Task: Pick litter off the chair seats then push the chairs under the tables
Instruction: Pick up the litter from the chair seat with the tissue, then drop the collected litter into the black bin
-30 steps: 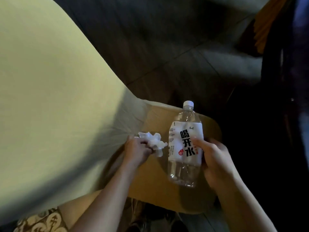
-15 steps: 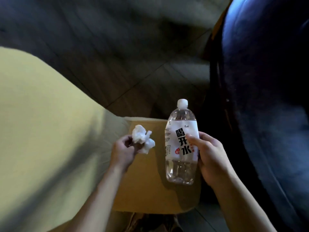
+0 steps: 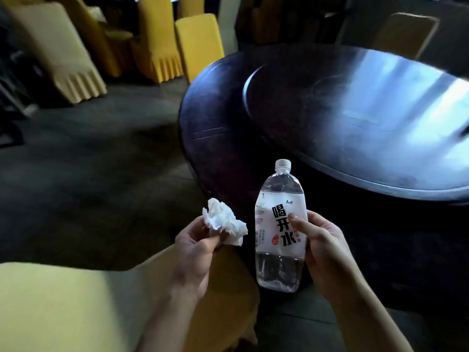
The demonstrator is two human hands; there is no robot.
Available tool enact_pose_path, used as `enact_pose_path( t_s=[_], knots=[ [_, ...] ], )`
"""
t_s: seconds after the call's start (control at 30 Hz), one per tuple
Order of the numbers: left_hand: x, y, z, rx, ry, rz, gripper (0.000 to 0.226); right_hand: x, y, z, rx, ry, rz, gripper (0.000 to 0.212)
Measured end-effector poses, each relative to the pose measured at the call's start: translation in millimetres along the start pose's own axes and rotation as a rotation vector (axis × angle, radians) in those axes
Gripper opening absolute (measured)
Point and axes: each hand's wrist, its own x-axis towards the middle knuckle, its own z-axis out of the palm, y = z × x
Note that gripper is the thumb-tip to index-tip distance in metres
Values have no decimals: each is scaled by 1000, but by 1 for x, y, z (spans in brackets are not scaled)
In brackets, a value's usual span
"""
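Observation:
My left hand [image 3: 195,247] pinches a crumpled white tissue [image 3: 223,223], held up above the front edge of a yellow-covered chair [image 3: 76,301] at the lower left. My right hand [image 3: 324,252] grips a clear plastic water bottle [image 3: 279,227] with a white cap and a white label with black characters; it is held upright and partly filled. Both are lifted off the chair seat. The dark round table [image 3: 215,115] stands just ahead and to the right of the bottle.
A glass turntable [image 3: 368,118] lies on the round table. Several yellow-covered chairs [image 3: 200,44] stand at the back left, one close to the table's far edge. Another chair back [image 3: 406,31] shows behind the table. Dark floor [image 3: 88,161] stretches to the left.
The view has swung up from the chair seat to the table and the room. Both hands have kept their hold, with tissue and bottle raised away from the seat.

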Motion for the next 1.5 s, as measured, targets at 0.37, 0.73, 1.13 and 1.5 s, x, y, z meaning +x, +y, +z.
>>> enact_pose_path(
  t_s=[0.37,0.73,1.13,1.5],
  knots=[
    [-87,-41,179,49,-393,-153,30,-116,-29,-210,80,390,-76,17],
    [-188,-195,332,387,-445,-161,15,-178,14,-451,131,552,6,24],
    [-215,-438,430,752,-335,-378,23,-131,146,-650,189,595,261,18],
    [-180,-731,408,1112,-372,-569,46,-65,402,-741,165,687,547,14]
  ],
)
